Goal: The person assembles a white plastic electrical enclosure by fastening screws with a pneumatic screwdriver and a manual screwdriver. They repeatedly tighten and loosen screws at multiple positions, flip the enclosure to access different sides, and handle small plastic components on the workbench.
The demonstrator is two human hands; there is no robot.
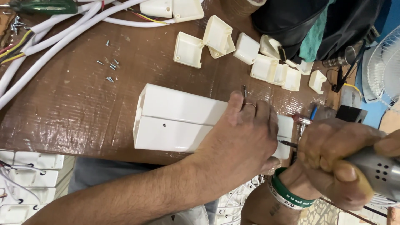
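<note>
A long white plastic casing (175,118) lies on the brown table (75,108), with a small hole in its near face. My left hand (241,137), a ring on one finger, presses down flat on the casing's right part. My right hand (333,160), with a green wristband, grips a grey power drill (381,173). The drill's thin bit (287,143) points left and touches the casing's right end, just beside my left hand's fingers.
Several small cream plastic boxes (189,50) lie along the table's far side. Loose screws (110,68) sit near thick white cables (62,29) and a green-handled screwdriver (46,6). A black bag (300,21) and a fan grille (385,62) are at the right. White switch plates (29,183) are stacked at the lower left.
</note>
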